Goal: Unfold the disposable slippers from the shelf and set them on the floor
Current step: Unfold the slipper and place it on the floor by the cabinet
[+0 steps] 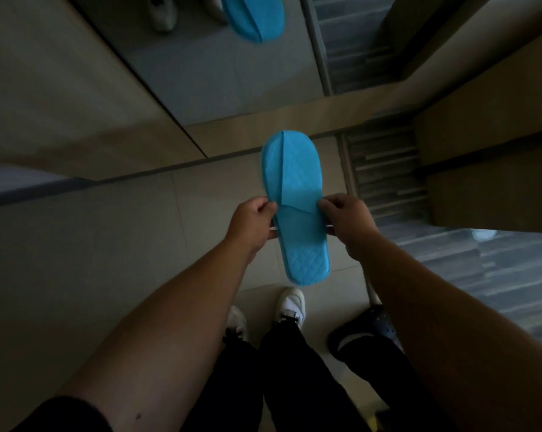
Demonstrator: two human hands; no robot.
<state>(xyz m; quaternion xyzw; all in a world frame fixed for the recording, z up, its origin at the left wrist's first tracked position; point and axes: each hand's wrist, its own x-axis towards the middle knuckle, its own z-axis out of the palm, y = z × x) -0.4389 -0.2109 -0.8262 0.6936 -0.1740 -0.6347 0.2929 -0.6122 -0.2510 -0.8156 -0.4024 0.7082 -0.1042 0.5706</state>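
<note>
Above the tiled floor point(138, 244), both hands pinch the blue disposable slipper point(291, 182) at its midsection, left hand point(254, 226), right hand point(347, 222), long axis pointing away, toe farthest.

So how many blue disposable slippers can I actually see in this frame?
1 real one: the blue slipper, held above the floor between the left hand and right hand. The blue shape at the top is its mirror reflection. Any second slipper is out of view.

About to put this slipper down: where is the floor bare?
Bare tile lies left of the slipper, bordered by the mirror base. Near the white shoes and dark clog it is crowded.
</note>
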